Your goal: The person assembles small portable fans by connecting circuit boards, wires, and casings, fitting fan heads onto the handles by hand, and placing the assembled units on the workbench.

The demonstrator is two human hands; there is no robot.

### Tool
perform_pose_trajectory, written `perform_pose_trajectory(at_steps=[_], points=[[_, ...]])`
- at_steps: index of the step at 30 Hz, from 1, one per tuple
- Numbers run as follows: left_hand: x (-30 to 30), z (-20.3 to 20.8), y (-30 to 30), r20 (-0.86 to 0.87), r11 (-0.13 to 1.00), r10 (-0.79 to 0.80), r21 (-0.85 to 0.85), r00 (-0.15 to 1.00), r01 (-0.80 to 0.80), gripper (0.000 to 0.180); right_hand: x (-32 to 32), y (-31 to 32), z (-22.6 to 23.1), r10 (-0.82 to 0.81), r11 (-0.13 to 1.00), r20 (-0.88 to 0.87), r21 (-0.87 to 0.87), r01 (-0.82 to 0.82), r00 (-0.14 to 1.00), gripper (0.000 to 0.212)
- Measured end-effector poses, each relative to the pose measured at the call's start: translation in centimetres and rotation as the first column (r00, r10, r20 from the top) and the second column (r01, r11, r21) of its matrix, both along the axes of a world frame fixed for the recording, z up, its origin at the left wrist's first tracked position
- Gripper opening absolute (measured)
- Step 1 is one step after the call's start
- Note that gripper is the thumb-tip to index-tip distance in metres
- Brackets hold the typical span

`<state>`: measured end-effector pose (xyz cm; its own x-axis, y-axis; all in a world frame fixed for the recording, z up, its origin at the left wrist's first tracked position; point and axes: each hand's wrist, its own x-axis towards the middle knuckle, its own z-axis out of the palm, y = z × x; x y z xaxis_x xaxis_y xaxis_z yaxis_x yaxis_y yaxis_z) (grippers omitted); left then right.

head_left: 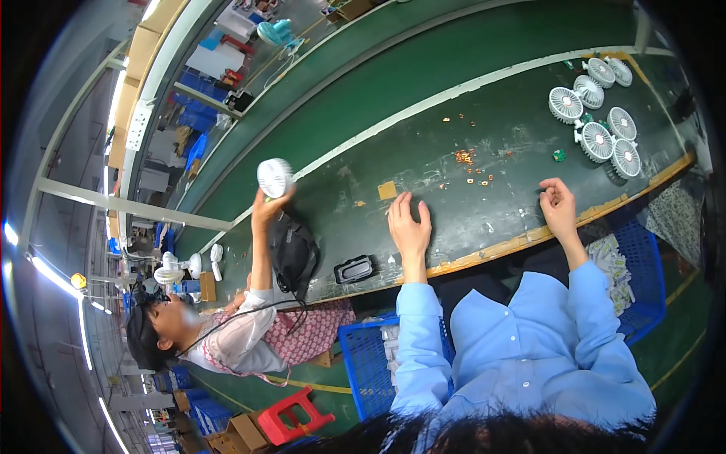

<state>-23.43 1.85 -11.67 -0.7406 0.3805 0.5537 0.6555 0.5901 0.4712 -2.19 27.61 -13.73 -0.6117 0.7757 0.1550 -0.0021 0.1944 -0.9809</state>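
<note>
My left hand [409, 228] rests flat at the near edge of the green worktable [355, 166], open, with fingers stretched out and nothing in them. Just beyond its fingertips lies a small tan square [387, 190]. Further right, my right hand [559, 210] is over the near edge with its fingers curled in; whatever they may hold is hidden. Nearest to it is a small green circuit board [559, 155]. Several white round fans [597, 142] lie in a group at the far right. Between my hands and further back are small copper-coloured parts [463, 157].
On the left a co-worker's hand [265, 212] holds up a white fan [274, 178]. A black bag [293, 253] and a black tray [355, 269] sit on the table. Blue crates [363, 371] flank me below the table edge. A red stool [291, 416] stands at lower left.
</note>
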Motion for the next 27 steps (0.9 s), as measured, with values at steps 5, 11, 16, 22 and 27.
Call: perform_pose_trajectory(at_steps=[5,11,16,22,27], points=[[1.1,0.4,0.3,-0.103,0.979,-0.178,0.087,0.979,0.187,0.03,0.0,0.2,-0.1,0.005,1.0,0.014,-0.009,-0.005,1.0,0.016],[2.5,2.7,1.5,-0.201,0.973,-0.194,0.089,0.96,0.215,0.031,-0.2,0.1,0.0,-0.004,1.0,0.002,0.011,0.004,1.0,0.011],[-1.7,5.1,1.9,-0.176,0.996,0.076,-0.041,0.981,-0.085,0.075,0.0,-0.2,0.2,-0.012,0.997,0.016,0.072,0.011,1.0,0.009],[-4.4,5.9,2.8,0.297,0.889,0.008,-0.439,0.955,0.129,0.093,0.0,-0.3,0.6,-0.02,0.995,0.009,0.101,0.019,1.0,0.009],[-4.3,5.4,2.0,0.261,0.976,-0.041,-0.198,0.965,0.095,0.089,0.0,-0.3,0.7,-0.015,0.997,-0.009,0.076,0.016,1.0,0.008]])
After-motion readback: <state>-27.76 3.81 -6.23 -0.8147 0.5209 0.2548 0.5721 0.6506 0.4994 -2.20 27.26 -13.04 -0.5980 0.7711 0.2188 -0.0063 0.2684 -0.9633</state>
